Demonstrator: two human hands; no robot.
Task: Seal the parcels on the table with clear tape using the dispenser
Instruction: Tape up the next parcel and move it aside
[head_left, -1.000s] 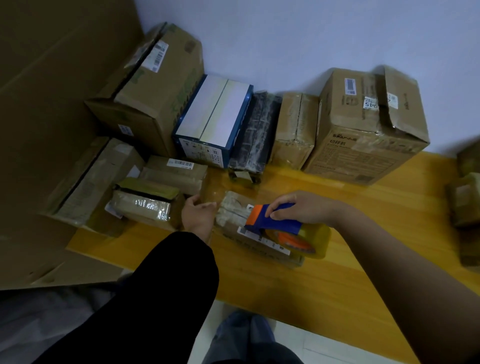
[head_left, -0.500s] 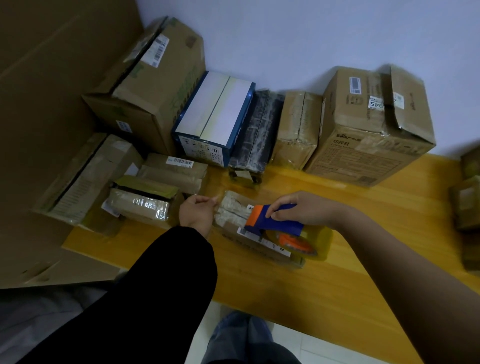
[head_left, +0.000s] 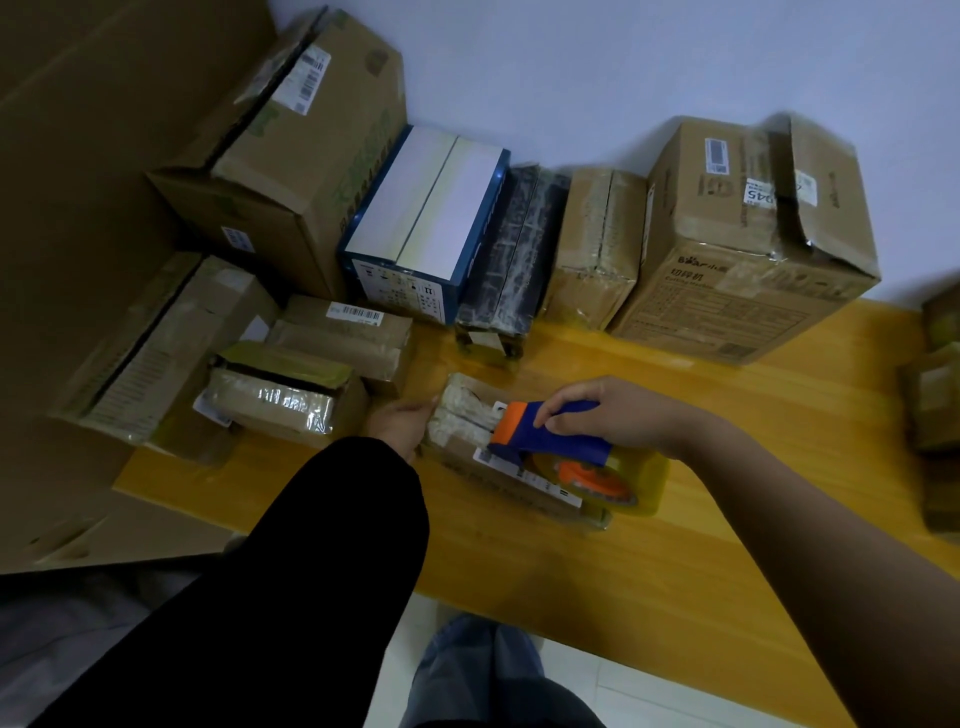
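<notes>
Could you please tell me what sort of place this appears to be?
Probably a small parcel-packing corner: labelled cardboard boxes lined up against a plain wall, a wooden table, and a tape dispenser held by the right hand on a parcel.

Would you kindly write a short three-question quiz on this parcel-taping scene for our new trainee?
1. True or false: the right hand grips the tape dispenser by its blue handle.
2. At which part of the small parcel is the left hand? A) its left end, B) its top, C) its right end.
3. What colour is the dispenser's front end, beyond the handle?
Key: 1 true; 2 A; 3 orange.
</notes>
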